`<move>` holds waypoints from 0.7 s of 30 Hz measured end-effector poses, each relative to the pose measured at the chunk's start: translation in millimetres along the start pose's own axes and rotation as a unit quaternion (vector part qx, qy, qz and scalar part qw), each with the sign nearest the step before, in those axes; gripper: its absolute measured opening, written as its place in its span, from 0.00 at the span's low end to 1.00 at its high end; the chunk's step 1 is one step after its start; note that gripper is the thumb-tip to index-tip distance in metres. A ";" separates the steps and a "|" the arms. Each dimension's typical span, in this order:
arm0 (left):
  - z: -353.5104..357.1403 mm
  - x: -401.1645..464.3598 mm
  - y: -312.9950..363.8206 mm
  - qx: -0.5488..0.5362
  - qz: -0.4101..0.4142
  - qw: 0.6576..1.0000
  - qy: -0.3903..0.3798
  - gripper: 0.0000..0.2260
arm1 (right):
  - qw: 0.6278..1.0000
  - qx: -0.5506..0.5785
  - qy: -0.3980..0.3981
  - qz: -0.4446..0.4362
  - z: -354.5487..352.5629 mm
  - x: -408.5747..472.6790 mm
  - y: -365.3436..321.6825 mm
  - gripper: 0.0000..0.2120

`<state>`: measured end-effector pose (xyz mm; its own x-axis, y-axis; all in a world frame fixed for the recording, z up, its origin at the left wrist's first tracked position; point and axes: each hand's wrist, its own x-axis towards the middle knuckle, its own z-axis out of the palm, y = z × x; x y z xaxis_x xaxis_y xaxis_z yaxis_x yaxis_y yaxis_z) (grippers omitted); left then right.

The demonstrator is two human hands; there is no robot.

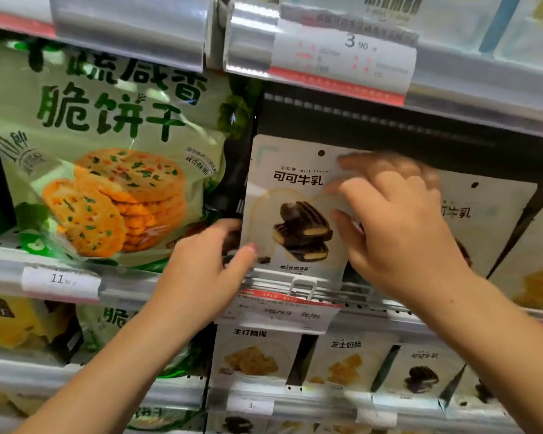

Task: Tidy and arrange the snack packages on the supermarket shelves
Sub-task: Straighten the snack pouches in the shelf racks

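Observation:
A white cocoa-milk biscuit pouch [290,202] with a picture of chocolate-coated biscuits stands upright at the front of the middle shelf. My left hand [207,270] pinches its lower left edge, thumb on the front and fingers behind it. My right hand [398,227] lies over the pouch's right side, its curled fingers blurred at the upper right edge. A second pouch of the same kind [483,220] stands behind my right hand, leaning back.
A large green vegetable-cracker bag [107,170] fills the shelf to the left. The shelf rail [326,292] carries a sale tag. Below stand several small white pouches [348,361]. The upper shelf edge [342,57] with a price tag hangs close overhead.

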<state>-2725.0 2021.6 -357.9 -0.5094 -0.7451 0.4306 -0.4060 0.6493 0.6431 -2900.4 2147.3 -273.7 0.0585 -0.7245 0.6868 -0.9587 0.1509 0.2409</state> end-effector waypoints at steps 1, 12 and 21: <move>-2.1 -9.9 -2.6 -0.005 0.029 0.999 0.036 0.17 | 1.000 0.024 -0.002 -0.018 4.2 -13.4 -6.1 0.12; 8.9 -48.5 -44.3 0.158 0.163 0.973 0.031 0.18 | 0.981 0.125 -0.131 0.065 64.8 -83.0 -41.8 0.21; 94.3 -149.2 -77.3 -0.106 -0.025 0.991 -0.075 0.24 | 0.984 0.137 -0.062 0.093 79.3 -87.7 -45.3 0.19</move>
<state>-2689.2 2096.9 -531.6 -0.6063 -0.7344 0.3053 -0.2734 0.5529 0.7871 -2884.1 2150.7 -399.3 -0.1442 -0.7800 0.6089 -0.9896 0.1152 -0.0866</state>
